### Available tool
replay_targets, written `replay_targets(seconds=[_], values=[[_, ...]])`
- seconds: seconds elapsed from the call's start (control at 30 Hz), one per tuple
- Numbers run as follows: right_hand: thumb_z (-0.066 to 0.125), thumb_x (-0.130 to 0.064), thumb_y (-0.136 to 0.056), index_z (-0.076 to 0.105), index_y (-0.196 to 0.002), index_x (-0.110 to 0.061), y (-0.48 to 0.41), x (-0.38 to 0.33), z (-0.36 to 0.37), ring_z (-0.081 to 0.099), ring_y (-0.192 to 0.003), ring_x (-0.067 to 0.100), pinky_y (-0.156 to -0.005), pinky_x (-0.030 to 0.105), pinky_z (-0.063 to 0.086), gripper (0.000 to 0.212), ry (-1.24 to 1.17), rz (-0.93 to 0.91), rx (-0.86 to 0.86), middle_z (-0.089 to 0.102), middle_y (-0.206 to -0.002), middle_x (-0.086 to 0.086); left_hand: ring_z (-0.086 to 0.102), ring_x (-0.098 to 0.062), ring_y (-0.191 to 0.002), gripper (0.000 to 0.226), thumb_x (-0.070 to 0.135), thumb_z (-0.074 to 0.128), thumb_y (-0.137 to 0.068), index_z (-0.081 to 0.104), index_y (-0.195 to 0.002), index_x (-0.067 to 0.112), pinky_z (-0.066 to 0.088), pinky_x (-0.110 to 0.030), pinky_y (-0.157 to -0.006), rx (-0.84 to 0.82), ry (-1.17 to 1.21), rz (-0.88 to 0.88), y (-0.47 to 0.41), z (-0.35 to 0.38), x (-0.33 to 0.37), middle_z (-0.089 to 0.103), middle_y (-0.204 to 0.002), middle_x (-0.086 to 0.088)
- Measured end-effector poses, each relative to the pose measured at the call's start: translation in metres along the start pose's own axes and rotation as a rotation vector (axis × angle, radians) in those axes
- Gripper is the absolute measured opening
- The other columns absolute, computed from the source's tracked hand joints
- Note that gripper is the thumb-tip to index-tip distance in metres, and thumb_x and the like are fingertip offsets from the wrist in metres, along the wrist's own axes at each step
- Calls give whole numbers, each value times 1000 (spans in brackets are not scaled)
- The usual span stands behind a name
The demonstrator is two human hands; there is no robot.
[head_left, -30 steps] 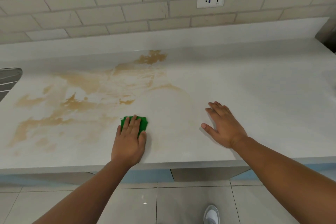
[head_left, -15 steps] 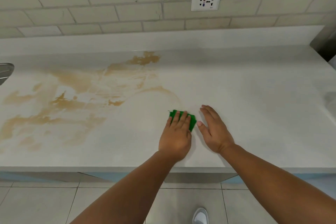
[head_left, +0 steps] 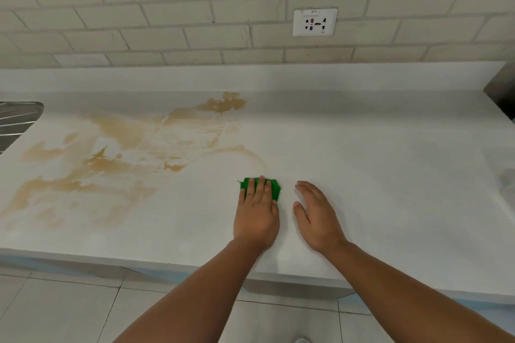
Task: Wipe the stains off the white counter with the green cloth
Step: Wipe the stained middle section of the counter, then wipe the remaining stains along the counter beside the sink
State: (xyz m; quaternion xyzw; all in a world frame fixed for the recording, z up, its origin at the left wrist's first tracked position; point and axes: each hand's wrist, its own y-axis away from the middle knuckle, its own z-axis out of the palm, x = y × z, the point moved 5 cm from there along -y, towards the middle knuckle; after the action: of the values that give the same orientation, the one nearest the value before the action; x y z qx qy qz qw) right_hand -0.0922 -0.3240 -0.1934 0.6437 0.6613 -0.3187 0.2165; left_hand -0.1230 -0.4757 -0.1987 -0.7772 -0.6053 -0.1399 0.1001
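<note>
My left hand (head_left: pixel 256 214) presses flat on a small green cloth (head_left: pixel 276 189) lying on the white counter (head_left: pixel 376 164), fingers straight over it. Most of the cloth is hidden under the hand. My right hand (head_left: pixel 317 217) rests flat on the bare counter just right of the cloth, not touching it. Brown stains (head_left: pixel 111 164) spread over the counter's left half, with a darker patch (head_left: pixel 223 104) near the back edge and a thin curved streak (head_left: pixel 245 152) just behind the cloth.
A metal sink drainer (head_left: pixel 16 122) sits at the counter's left edge. A wall socket (head_left: pixel 315 22) is set in the tiled wall behind. A dark object (head_left: pixel 501 92) stands at the far right. The counter's front edge (head_left: pixel 139 262) drops to a tiled floor.
My left hand slid the green cloth to the right along the counter's front, from under the stains to beside my right hand. The right hand stayed in place.
</note>
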Motion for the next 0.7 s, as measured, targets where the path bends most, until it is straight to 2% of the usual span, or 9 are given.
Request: replay_targets(seconds=[0.1,0.17,0.2,0.3,0.37,0.47,0.53,0.6,0.7], values=[[44,-13,-101,43,-145,-10,-5,3,2,34,-140,15,-114,19,16,44,3,47,-23,42,-151,5,-1,-17,-151,53,28,24,-105,15,-156,18,-4,-31,-121,-119,196,68,-3,3,23,9,-163,0],[44,-11,-99,43,-144,-8,-6,-3,3,36,-139,18,-114,20,17,45,37,63,-22,43,-150,8,20,-19,-147,51,21,31,-103,24,-154,22,14,-28,-118,-176,404,52,-4,-11,12,28,-158,-2],[45,-11,-98,45,-143,-7,-5,-10,4,38,-137,20,-115,22,19,45,71,41,-14,44,-148,9,30,-22,-142,51,18,34,-102,28,-153,22,22,-28,-115,-160,430,42,-6,-21,-3,36,-154,-3],[49,-14,-94,50,-138,-4,1,-49,21,40,-134,23,-117,29,25,45,163,-112,-11,47,-144,10,41,-27,-135,47,12,41,-99,42,-145,14,28,-35,-115,-23,274,27,-17,-51,-65,47,-146,-5],[50,-17,-95,47,-140,-2,-1,-69,44,35,-138,26,-119,34,22,48,210,-111,-45,43,-148,13,48,-30,-128,44,9,46,-95,50,-138,11,33,-33,-109,19,168,58,-20,-64,-98,55,-138,-8],[42,-27,-100,32,-150,-2,-16,-76,75,20,-147,30,-123,40,11,56,305,87,-58,26,-158,16,42,-27,-137,43,16,47,-94,54,-137,12,31,-34,-112,5,68,183,-21,-69,-126,51,-144,-7],[36,-32,-102,30,-151,-3,-22,-72,82,15,-149,30,-123,41,8,57,382,173,-20,22,-160,16,33,-25,-143,44,25,45,-96,52,-138,13,27,-37,-117,-12,6,309,-23,-66,-139,43,-151,-7],[24,-34,-102,29,-151,-4,-22,-69,82,13,-150,30,-123,40,6,58,457,176,-16,20,-161,14,26,-22,-146,47,35,39,-99,49,-141,15,24,-40,-119,-44,-56,401,-25,-62,-150,35,-156,-5],[6,-37,-96,19,-155,-7,-14,-67,77,2,-151,21,-120,31,-6,67,466,97,-87,10,-164,6,19,-17,-148,54,45,28,-101,43,-146,18,19,-38,-120,-98,-82,488,-31,-60,-167,26,-159,0]])
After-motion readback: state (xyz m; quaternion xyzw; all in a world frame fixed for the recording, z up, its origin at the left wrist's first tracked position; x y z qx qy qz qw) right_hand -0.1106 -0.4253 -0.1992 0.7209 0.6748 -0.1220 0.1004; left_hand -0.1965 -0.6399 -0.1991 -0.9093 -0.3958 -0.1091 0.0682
